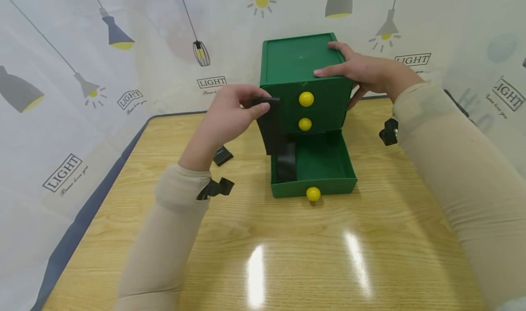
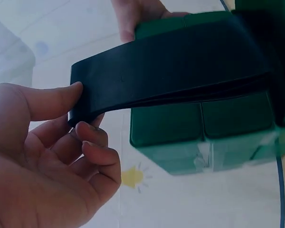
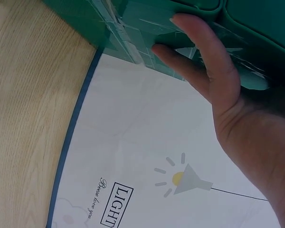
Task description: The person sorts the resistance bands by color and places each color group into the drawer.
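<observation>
A green cabinet of small drawers with round yellow knobs stands on the table, its bottom drawer pulled out. My left hand pinches the upper end of a wide, folded black strap between thumb and fingers. In the head view the strap's lower part reaches down into the left side of the open drawer. My right hand rests on the cabinet's right upper edge, some fingers spread on the top and others against the side. In the right wrist view two digits touch the green wall.
A small black object lies on the wooden table left of the cabinet. Behind stands a pale backdrop printed with lamps. Clear tape runs over the cabinet's green surface.
</observation>
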Demonstrator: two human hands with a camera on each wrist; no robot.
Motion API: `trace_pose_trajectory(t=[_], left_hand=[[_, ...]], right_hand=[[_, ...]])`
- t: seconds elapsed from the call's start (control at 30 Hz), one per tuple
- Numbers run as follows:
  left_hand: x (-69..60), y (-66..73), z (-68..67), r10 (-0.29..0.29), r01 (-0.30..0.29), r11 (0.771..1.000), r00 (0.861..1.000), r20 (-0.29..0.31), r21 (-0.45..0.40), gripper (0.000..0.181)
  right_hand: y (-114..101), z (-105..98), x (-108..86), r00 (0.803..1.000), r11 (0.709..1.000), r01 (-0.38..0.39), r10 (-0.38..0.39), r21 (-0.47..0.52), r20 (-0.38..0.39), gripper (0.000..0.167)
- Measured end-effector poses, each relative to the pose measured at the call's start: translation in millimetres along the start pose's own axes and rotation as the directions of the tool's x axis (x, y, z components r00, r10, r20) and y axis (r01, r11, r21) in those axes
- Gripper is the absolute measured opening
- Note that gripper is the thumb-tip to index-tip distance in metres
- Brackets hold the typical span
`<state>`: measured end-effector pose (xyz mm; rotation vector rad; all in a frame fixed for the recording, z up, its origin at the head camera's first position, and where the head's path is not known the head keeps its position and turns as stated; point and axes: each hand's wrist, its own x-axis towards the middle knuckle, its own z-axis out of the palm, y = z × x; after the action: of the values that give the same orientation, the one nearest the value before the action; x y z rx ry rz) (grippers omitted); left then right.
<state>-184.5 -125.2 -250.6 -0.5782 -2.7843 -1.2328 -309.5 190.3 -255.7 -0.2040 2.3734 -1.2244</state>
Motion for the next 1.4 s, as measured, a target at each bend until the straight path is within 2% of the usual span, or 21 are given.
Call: trace_pose_trajectory(t=[0.3, 0.57, 0.7, 0.77, 0.87, 1.0, 1.1, 1.23, 1.4], left_hand=[[-3.3, 22.6, 24.3, 0.055, -0.051, 0.997, 0.997, 0.062, -0.056, 0.019], [-17.9, 46.7, 36.3, 0.077, -0.066, 0.993, 0.99, 0.117, -0.094, 0.02], [-25.0, 56.3, 40.4, 0.062, -0.043, 0.992, 0.985, 0.159, -0.119, 0.018], [-23.4, 56.1, 44.6, 0.045, -0.022, 0.992, 0.982, 0.182, -0.126, 0.018], [-13.0, 45.9, 55.5, 0.011, 0.007, 0.996, 0.978, 0.206, -0.087, 0.019], [9.9, 16.7, 78.7, -0.055, 0.051, 0.998, 0.976, 0.209, 0.022, 0.023], [22.3, -5.9, 96.7, -0.116, 0.104, 0.992, 0.976, 0.185, 0.072, 0.026], [27.3, -25.0, 112.4, -0.157, 0.141, 0.982, 0.979, 0.133, 0.122, 0.026], [30.3, -33.8, 121.4, -0.132, 0.116, 0.981, 0.987, 0.096, 0.156, 0.024]], right_hand=[[0.2, 2.0, 0.9, 1.0, 1.0, -0.001, 0.001, 0.002, 0.004, 0.112], [0.2, 1.8, 1.8, 1.0, 1.0, 0.002, -0.002, 0.002, 0.011, 0.113], [0.3, 2.4, 1.8, 1.0, 1.0, 0.0, 0.0, 0.004, 0.013, 0.113], [0.1, 2.6, 1.3, 1.0, 1.0, 0.0, 0.0, 0.003, 0.013, 0.113], [0.4, 2.5, 0.6, 1.0, 1.0, 0.001, -0.001, 0.001, 0.01, 0.112], [1.8, 2.2, 0.4, 1.0, 1.0, 0.003, -0.003, 0.001, 0.0, 0.112], [3.0, 2.5, 0.6, 1.0, 1.0, -0.002, 0.002, 0.007, 0.001, 0.113], [2.8, 2.7, 1.1, 1.0, 1.0, 0.002, -0.002, 0.004, 0.003, 0.113], [1.6, 0.6, 0.2, 1.0, 1.0, 0.01, -0.011, -0.005, -0.013, 0.112]])
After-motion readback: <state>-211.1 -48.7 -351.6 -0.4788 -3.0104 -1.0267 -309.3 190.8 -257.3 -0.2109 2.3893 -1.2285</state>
